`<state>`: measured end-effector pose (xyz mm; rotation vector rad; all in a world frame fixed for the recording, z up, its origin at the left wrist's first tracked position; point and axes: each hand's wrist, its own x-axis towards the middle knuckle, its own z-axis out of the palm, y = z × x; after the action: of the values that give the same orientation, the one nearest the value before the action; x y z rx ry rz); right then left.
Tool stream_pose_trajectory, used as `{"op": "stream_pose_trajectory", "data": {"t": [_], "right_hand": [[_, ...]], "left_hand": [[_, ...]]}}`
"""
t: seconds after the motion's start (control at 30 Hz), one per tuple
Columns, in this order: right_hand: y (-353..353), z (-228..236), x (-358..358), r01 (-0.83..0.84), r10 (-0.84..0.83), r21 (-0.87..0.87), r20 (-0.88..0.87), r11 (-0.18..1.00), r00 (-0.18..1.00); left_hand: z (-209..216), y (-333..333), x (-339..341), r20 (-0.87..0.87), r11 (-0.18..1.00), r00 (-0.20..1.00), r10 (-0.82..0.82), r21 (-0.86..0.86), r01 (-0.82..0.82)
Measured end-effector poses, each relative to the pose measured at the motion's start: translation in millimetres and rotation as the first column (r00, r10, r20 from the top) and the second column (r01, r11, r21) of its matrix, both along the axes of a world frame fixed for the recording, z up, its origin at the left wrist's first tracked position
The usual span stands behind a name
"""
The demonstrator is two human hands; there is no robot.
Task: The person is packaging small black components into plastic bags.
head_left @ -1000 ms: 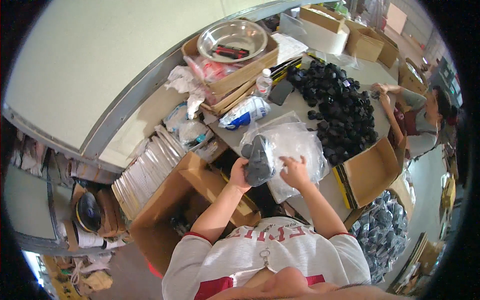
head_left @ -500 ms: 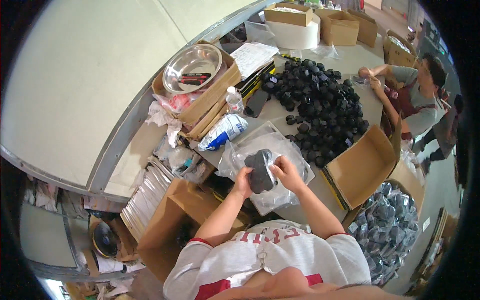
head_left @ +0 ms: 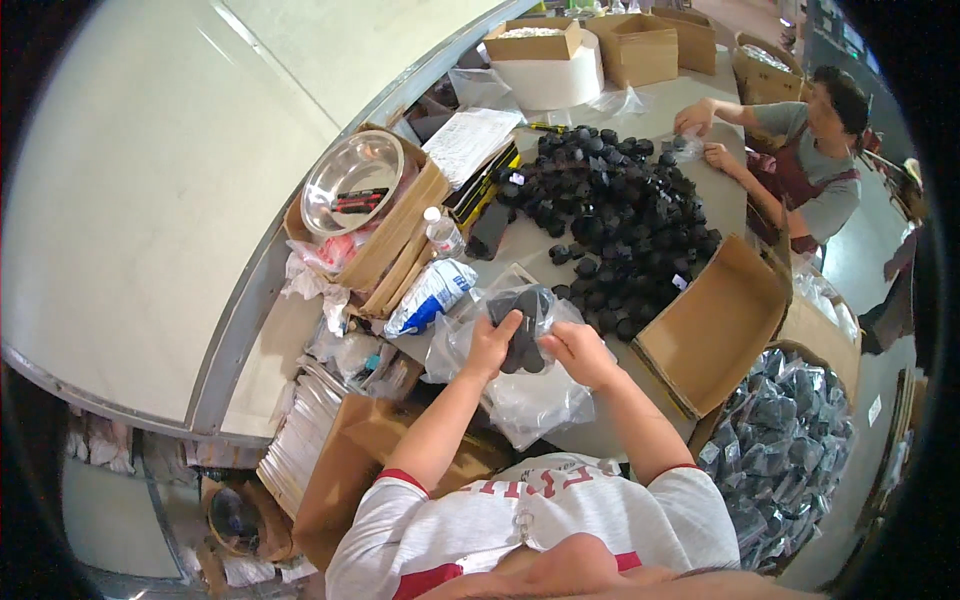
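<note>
We see a dark grey moulded piece [head_left: 522, 330] held up just above the table [head_left: 520, 245], with a clear plastic bag [head_left: 530, 400] gathered around and beneath it. Our left hand [head_left: 492, 345] is curled against its left edge, fingers pressed on the piece through the film; our right hand [head_left: 578, 352] pinches the bag's plastic at the right side, touching the piece.

Just left of the bag lies a white and blue soft pouch [head_left: 432, 293], and beside that a small clear bottle [head_left: 440, 232] stands upright. Further left, an open brown carton [head_left: 400, 235] carries a shiny steel bowl [head_left: 352, 182] with a red and black item inside. A stack of white printed sheets [head_left: 472, 140] sits on dark flat packs behind the bottle.

Beyond our hands spreads a heap of black pieces [head_left: 620, 220] across the table. To the right an empty cardboard box [head_left: 715, 325] lies open on its side, close against the heap. Below it, a large container of bagged dark pieces [head_left: 790, 440] stands off the table's edge.

At the far end, another person [head_left: 810, 150] works with both hands on the table, near more brown cartons [head_left: 640, 45].
</note>
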<state>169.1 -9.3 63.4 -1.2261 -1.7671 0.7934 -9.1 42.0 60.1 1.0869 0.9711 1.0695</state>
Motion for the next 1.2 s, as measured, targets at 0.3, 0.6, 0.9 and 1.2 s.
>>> {"op": "stream_pose_trajectory", "data": {"t": [0.3, 0.6, 0.9, 1.2], "right_hand": [[4.6, 8.2, 85.2, 0.074, -0.307, -0.305, -0.859, 0.95, 0.41], [35.7, -22.7, 92.3, -0.039, -0.271, -0.268, -0.951, 0.962, -0.145], [28.0, -36.3, 100.3, 0.433, -0.397, 0.043, -0.329, 0.9, 0.857], [31.1, -28.3, 105.8, 0.647, -0.646, 0.304, -0.116, 0.7, 0.754]], "left_hand": [[46.1, 70.0, 37.0, -0.192, 0.904, 0.883, -0.428, -0.072, 0.422], [35.0, 114.8, 99.5, -0.554, 0.938, 0.771, -0.316, -0.058, 0.343], [20.1, 105.4, 106.9, 0.006, 0.804, 0.912, -0.411, -0.468, 0.366], [-7.5, 128.2, 121.8, -0.545, 0.963, 0.803, -0.242, -0.033, 0.268]]}}
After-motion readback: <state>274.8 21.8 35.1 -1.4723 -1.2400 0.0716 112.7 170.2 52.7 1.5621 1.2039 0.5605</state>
